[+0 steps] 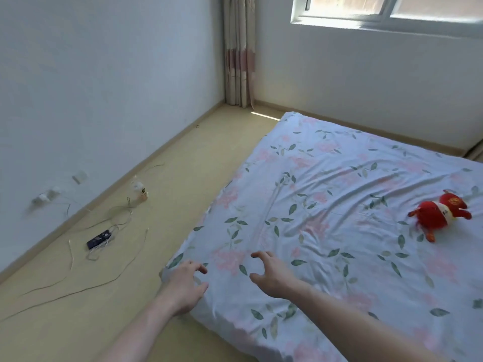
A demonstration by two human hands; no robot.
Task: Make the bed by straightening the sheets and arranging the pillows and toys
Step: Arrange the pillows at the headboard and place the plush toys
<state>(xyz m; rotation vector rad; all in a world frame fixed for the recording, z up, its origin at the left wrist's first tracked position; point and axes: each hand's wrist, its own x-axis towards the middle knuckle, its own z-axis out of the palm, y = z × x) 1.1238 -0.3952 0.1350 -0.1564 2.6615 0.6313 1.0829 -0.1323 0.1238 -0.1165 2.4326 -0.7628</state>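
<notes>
My left hand (187, 283) and right hand (271, 275) hover spread, seemingly just above the sheet (326, 205); a hard tug could roll the toy (441, 214).

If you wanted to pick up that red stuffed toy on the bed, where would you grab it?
Grip the red stuffed toy round its plump middle, at the white band, coming from above. It lies on its side on the floral sheet with thin limbs sticking out, so the body probably gives the surest hold.
</notes>
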